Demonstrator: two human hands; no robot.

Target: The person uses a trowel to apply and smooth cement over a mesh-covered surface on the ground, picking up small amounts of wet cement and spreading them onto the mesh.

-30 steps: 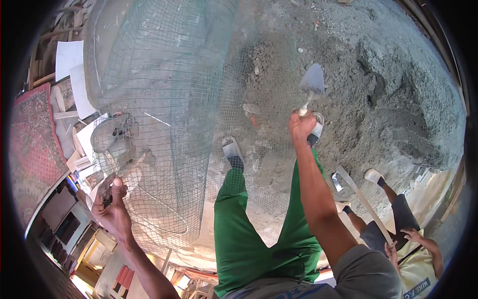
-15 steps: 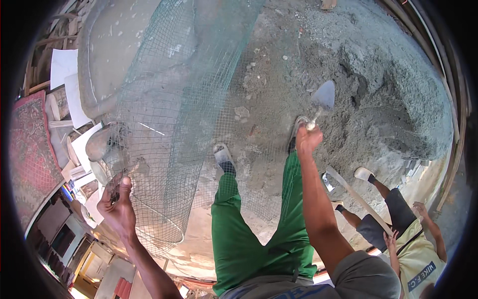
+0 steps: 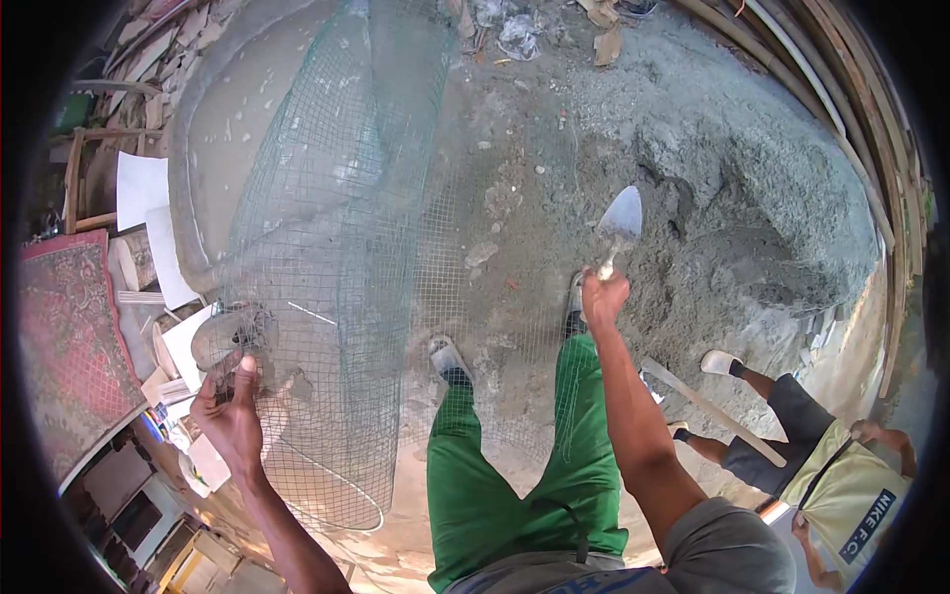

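Note:
A trowel [image 3: 621, 213] with a pale pointed blade and a light handle is in my right hand [image 3: 606, 297], its fingers closed round the handle. Its blade points away over the grey mortar heap. My left hand [image 3: 230, 416] is closed, thumb up, at the left edge of a wire mesh [image 3: 327, 376] that it appears to grip; the fingertips are partly hidden. This mesh stretches as a long greenish tube from near my left arm to the far side, with a rounded hoop-like near end. More mesh spreads in front of my legs.
At the right, another person [image 3: 831, 475] stands by a long-handled tool [image 3: 712, 406] leaning on their leg. A pool of grey water [image 3: 237, 129] lies far left. White boards [image 3: 143, 193] and a red rug [image 3: 74, 317] are left. Poles [image 3: 831, 109] line the far right.
My right hand and the trowel have shifted slightly left and nearer. The other person's hand has come off the tool's handle. The view has tilted, bringing more of the far ground in.

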